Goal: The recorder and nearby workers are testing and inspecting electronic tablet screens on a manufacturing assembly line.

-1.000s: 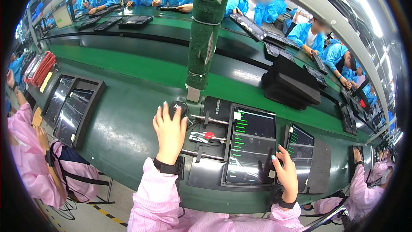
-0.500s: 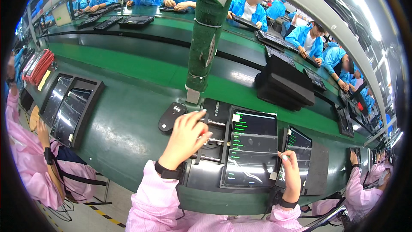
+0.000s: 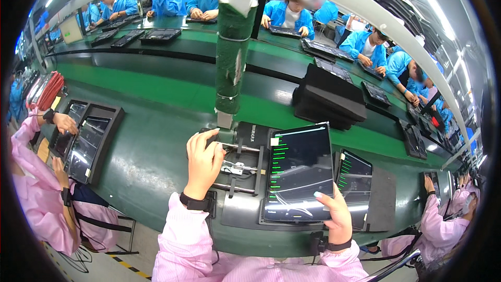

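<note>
In front of me, a tablet (image 3: 300, 167) with a lit dark screen and rows of green text sits tilted on a fixture, its right side raised. My right hand (image 3: 338, 211) grips the tablet's lower right edge, thumb on the glass and fingers behind the rim. Left of the tablet is the fixture (image 3: 235, 169), with metal rods and a small connector block. Over the fixture's left side, my left hand (image 3: 203, 159) is raised with its fingers apart, holding nothing visible. It partly covers a black mouse (image 3: 210, 134); whether they touch is unclear.
A second lit tablet (image 3: 354, 175) lies right on a dark pad (image 3: 382, 198). Beyond the mouse stands a green post (image 3: 229, 68); a black box (image 3: 331, 96) rests behind the tablet. At left, a co-worker's hands (image 3: 65, 124) are at a black tray (image 3: 107, 141) of tablets. Several blue-clad people work opposite.
My right hand has taken hold of the tablet and its right side has come up off the fixture. My left hand has moved left, off the rods toward the mouse.
</note>
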`<state>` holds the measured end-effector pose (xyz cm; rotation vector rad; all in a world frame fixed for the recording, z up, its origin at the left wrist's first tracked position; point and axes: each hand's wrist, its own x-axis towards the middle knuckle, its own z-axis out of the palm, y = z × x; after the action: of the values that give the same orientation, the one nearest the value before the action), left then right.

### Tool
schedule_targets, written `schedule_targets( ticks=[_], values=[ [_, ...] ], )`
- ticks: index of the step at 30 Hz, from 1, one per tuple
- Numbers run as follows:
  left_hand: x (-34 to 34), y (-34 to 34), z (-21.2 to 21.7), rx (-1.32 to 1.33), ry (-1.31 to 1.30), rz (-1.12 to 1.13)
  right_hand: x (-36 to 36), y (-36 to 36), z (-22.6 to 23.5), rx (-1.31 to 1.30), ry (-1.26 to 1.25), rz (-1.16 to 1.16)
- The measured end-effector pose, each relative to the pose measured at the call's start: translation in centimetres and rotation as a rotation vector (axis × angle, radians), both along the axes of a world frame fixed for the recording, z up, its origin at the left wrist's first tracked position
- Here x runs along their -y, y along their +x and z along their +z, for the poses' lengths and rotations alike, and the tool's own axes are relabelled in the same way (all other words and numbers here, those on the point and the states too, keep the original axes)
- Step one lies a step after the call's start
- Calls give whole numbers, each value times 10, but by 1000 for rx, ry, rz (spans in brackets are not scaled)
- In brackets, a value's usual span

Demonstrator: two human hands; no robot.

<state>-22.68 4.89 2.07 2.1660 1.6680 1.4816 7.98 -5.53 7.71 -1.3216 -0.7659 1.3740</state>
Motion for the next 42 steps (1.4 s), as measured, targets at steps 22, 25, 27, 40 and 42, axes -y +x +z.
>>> schedule_targets(
  ticks=[22,25,27,40,42],
  values=[
    [117,175,44,1670,-1459,-1781,111,147,-43,-498,483,-248],
    [124,154,51,935,-1581,-1633,142,209,-49,-332,434,-313],
    [123,135,48,878,-1470,-1616,162,251,-60,-176,452,-351],
    [118,90,48,913,-993,-891,170,414,-123,-139,149,-483],
    [116,93,54,914,-1009,-862,153,411,-115,-9,127,-582]
  ],
)
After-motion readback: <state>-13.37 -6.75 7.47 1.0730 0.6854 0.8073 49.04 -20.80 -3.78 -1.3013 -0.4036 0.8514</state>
